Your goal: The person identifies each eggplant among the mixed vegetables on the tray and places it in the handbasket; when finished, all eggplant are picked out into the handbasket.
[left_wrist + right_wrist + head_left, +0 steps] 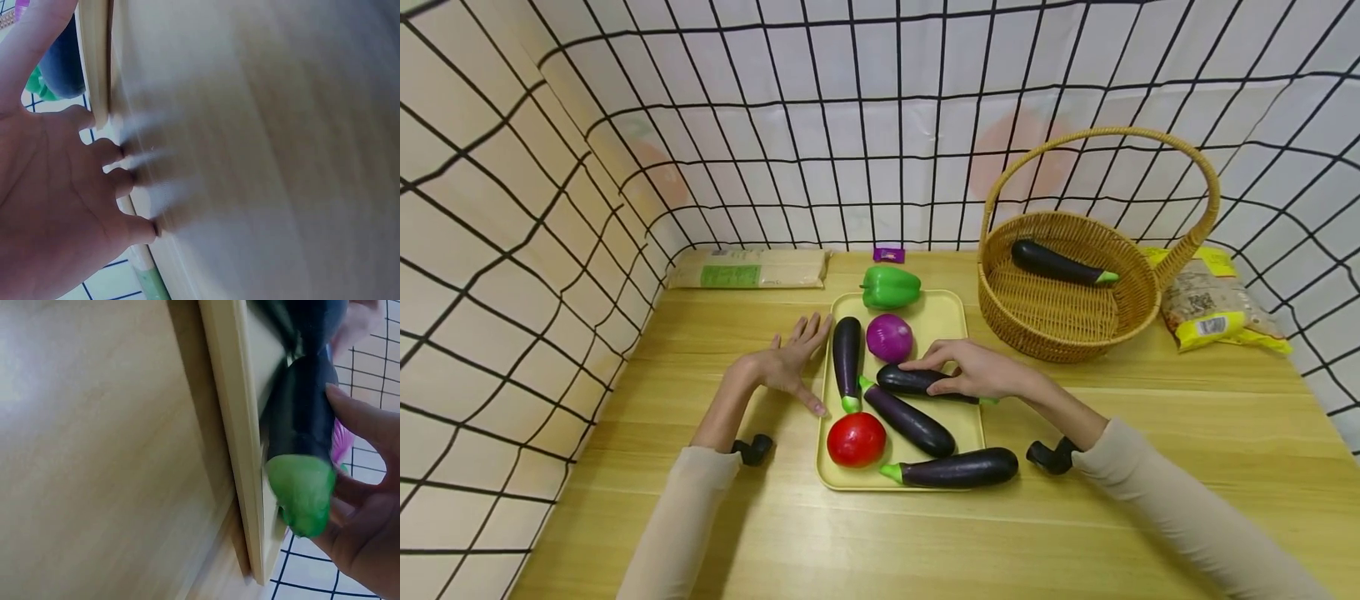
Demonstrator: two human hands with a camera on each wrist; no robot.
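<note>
A yellow tray [951, 312] carries several toy eggplants, a red tomato [857, 440], a purple onion [890, 337] and a green bell pepper [891, 287]. My right hand [973, 369] grips one dark eggplant [303, 412] from above, thumb on one side and fingers on the other; its green stem end points toward the wrist. Beside the tray's left edge, my left hand [790, 364] rests with fingers spread, holding nothing. Closest to it lies an upright-lying eggplant [846, 358]. Another eggplant [910, 422] lies diagonally, and one more [961, 468] overhangs the tray's lower right corner.
A wicker basket [1067, 350] with a tall handle stands at the back right, one eggplant [1056, 262] inside. Yellow bags [1213, 304] lie behind its right side. Toward the back are a long flat pack [748, 270] and a small purple packet [889, 255]. Black wire grid [880, 108] surrounds the table.
</note>
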